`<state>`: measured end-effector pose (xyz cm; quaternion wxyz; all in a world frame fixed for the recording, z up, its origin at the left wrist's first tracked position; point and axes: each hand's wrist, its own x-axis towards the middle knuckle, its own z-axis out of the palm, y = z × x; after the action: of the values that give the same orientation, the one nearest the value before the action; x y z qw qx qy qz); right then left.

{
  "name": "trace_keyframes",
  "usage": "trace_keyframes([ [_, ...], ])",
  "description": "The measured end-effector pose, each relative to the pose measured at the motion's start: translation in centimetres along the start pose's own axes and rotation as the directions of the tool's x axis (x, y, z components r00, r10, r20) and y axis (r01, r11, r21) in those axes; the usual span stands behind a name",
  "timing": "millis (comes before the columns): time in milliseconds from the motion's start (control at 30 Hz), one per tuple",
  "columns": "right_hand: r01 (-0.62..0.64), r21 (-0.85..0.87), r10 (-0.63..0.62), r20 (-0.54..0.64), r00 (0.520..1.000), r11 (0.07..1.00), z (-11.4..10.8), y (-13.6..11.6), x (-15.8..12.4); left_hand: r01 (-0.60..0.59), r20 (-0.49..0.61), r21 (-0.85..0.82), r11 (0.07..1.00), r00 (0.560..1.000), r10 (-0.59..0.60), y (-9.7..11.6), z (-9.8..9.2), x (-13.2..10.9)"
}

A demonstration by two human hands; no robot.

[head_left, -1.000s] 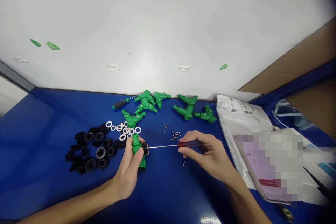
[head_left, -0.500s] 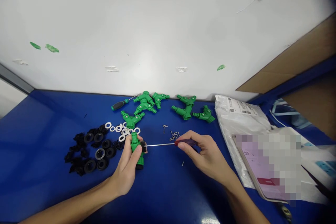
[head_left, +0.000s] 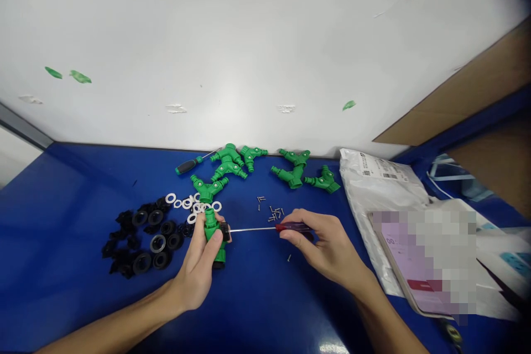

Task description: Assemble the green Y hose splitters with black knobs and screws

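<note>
My left hand is wrapped round a green plastic hose connector that stands on the blue table. A small black part sits on the connector's right side. My right hand pinches the dark red handle of a thin screwdriver, whose metal shaft runs left to the black part. A few small screws lie just behind the shaft, and one single screw lies below my right fingers.
Several green connectors lie by the white wall, with more to their right and a green-handled screwdriver beside them. White washers and black rings are piled left of my left hand. A white plastic bag and a tablet lie to the right.
Both hands hold their grip; the connector and screwdriver have shifted slightly left in view as the camera moved a little. The screwdriver tip stays at the black part.
</note>
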<state>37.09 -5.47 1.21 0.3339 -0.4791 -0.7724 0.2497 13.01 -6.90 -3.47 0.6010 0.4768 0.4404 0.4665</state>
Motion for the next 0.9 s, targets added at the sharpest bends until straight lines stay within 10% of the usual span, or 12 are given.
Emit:
trace_keyframes([
  [700,-0.099,0.042,0.093,0.112,0.989,0.994,-0.58,-0.45,-0.49,-0.019,0.017,0.028,0.999,1.000,0.019,0.03,-0.05,-0.17],
  [900,0.105,0.046,-0.105,0.000,0.995,0.993,-0.39,-0.04,-0.47,-0.013,0.056,0.071,0.997,0.998,0.009,-0.13,-0.10,-0.06],
])
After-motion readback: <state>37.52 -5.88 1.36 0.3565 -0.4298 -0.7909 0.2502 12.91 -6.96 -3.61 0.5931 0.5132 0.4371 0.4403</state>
